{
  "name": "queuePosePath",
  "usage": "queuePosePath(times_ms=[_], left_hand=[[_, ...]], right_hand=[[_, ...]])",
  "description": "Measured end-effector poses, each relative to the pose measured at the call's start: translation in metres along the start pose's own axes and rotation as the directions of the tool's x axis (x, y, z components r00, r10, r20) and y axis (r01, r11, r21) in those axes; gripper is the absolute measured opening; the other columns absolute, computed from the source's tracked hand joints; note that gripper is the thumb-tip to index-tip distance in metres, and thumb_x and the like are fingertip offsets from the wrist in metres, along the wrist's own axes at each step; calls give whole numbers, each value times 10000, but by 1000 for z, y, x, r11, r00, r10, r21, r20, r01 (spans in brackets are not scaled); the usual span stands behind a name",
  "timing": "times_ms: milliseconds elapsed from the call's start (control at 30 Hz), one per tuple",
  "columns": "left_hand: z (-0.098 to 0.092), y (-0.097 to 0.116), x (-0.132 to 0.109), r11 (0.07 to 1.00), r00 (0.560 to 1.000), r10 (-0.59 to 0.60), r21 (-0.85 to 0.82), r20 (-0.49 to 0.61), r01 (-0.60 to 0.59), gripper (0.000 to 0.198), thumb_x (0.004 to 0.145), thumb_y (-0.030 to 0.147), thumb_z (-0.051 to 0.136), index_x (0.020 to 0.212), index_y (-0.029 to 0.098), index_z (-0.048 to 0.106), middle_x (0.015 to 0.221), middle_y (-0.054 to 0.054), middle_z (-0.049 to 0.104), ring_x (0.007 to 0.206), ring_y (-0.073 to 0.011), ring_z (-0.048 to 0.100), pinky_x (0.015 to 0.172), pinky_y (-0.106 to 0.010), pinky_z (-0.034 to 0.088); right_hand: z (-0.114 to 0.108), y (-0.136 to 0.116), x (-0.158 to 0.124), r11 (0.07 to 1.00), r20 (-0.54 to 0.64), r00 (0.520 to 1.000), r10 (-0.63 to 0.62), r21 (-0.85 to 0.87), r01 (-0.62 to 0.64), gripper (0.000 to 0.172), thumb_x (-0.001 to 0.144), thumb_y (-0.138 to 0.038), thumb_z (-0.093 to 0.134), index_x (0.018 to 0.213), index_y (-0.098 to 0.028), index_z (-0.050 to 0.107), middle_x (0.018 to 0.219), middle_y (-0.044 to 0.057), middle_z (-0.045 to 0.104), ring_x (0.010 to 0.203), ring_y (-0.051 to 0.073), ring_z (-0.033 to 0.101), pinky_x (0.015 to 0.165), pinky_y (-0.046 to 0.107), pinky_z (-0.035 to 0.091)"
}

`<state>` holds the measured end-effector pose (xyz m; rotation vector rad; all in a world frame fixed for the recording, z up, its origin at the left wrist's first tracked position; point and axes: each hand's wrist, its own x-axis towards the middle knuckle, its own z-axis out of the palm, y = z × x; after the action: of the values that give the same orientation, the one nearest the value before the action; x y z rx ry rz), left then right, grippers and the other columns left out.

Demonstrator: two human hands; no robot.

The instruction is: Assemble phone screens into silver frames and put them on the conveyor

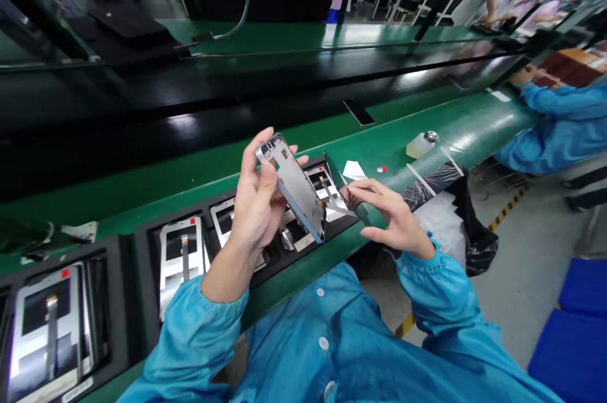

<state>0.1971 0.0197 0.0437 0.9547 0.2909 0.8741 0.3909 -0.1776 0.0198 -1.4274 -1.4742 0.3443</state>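
My left hand [258,200] grips a silver phone frame [294,185], holding it tilted above the black tray [346,226]. My right hand [391,213] sits just right of the frame's lower end, fingers pinched on a thin clear strip or film [339,207] that reaches toward the frame. Both arms wear blue sleeves. Below the hands, the tray slots hold several similar panels [183,257] with flex cables.
A green workbench [465,124] runs beside a black conveyor belt [190,105] carrying one dark phone [359,112]. A white bottle [420,145], white paper [353,170] and a black bag [436,178] lie to the right. Another person in blue [559,124] sits farther along. Blue bins [573,340] stand at the lower right.
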Motion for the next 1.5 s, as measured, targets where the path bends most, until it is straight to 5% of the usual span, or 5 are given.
queuePosePath(times_ms=[400, 600, 1033, 1333, 1500], left_hand=[[2, 14, -5, 998, 999, 51, -30, -10, -51, 795, 900, 750, 894, 1546, 359, 647, 1443, -124, 799, 1361, -383, 783, 1114, -516, 675], [2, 12, -7, 997, 995, 82, -3, 48, -82, 681, 930, 714, 887, 1463, 360, 654, 1386, -101, 805, 1347, -381, 796, 999, -436, 725], [-13, 11, 4, 980, 960, 193, 14, 204, -199, 589, 1002, 686, 826, 1453, 361, 631, 1368, -72, 800, 1192, -306, 856, 969, -453, 745], [-20, -4, 8, 949, 922, 243, 124, 301, -290, 639, 996, 650, 850, 1504, 366, 587, 1386, -95, 763, 1242, -343, 842, 984, -476, 743], [-21, 2, 9, 944, 924, 265, 121, 275, -307, 563, 1021, 643, 822, 1460, 358, 611, 1382, -86, 773, 1172, -309, 860, 920, -433, 762]], right_hand=[[-4, -11, -12, 994, 76, 995, -71, -80, 77, 640, 1015, -483, 881, 1620, -356, 712, 1439, 134, 748, 1297, 336, 749, 1102, 500, 671], [0, -7, -6, 988, 108, 990, -92, -116, 104, 638, 1049, -534, 835, 1641, -347, 692, 1443, 133, 732, 1296, 330, 748, 1115, 494, 665], [-2, -6, -7, 983, 119, 984, -132, -109, 145, 660, 1076, -579, 795, 1671, -325, 660, 1451, 160, 716, 1325, 333, 733, 1109, 503, 661], [38, 8, 0, 974, -25, 1000, -12, 226, 18, 739, 1041, -716, 772, 1665, -339, 657, 1446, 149, 682, 1198, 304, 780, 972, 434, 719], [33, 9, -11, 954, -23, 997, 67, 293, -58, 773, 991, -767, 801, 1609, -310, 715, 1423, 156, 686, 1239, 342, 776, 1001, 477, 726]])
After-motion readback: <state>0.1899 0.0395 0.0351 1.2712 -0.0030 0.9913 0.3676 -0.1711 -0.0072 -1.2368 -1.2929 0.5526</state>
